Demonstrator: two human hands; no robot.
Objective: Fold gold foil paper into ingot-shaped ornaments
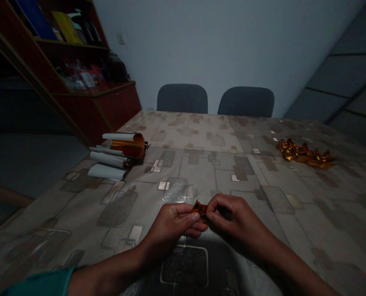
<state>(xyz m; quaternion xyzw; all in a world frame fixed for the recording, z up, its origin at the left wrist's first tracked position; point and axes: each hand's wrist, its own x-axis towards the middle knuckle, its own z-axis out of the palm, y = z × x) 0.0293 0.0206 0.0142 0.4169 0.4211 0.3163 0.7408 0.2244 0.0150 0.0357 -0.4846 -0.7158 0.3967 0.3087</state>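
Between my two hands, above the near part of the table, is a small folded piece of shiny gold foil paper [200, 208]. My left hand [179, 220] pinches it between thumb and fingers. From the other side, the thumb and index finger of my right hand [229, 211] grip its right edge. Much of the piece is hidden behind my fingers. Off to the right, a row of folded gold foil pieces [304, 154] sits on the table. On the left lies a stack of curled foil sheets [125, 149], white on one side and gold on the other.
A patterned cloth [201, 172] covers the table. Two grey chairs [182, 98] stand at its far edge against the wall. At the left back is a red-brown cabinet [116, 100] with bags and other items on its shelves.
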